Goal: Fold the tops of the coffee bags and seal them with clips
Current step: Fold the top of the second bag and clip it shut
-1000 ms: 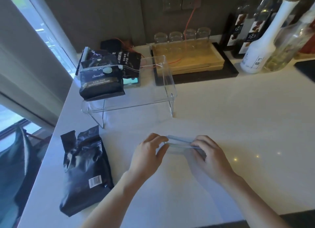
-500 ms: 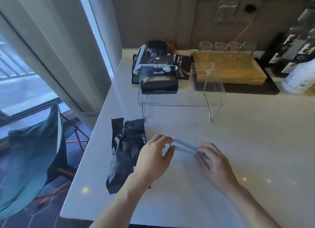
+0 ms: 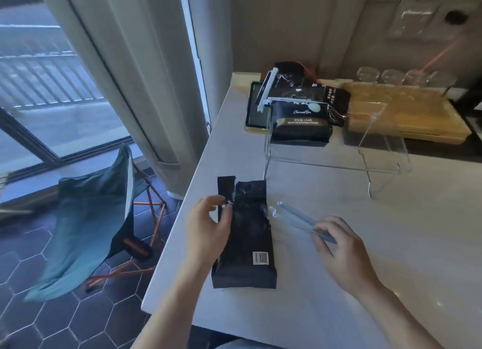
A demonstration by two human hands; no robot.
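Head view: clipped coffee bag [image 3: 300,125] reads "BLUE MOUNTAIN FOOD".

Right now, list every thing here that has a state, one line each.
Black coffee bag: flat on the counter, top unfolded, no clip.
Blue clip: open, held at one end.
Left hand: fingers at the bag's upper left edge.
Right hand: shut on the clip.
Labelled coffee bag: on the clear shelf, clipped with a white clip.
Clear shelf: standing on the counter.
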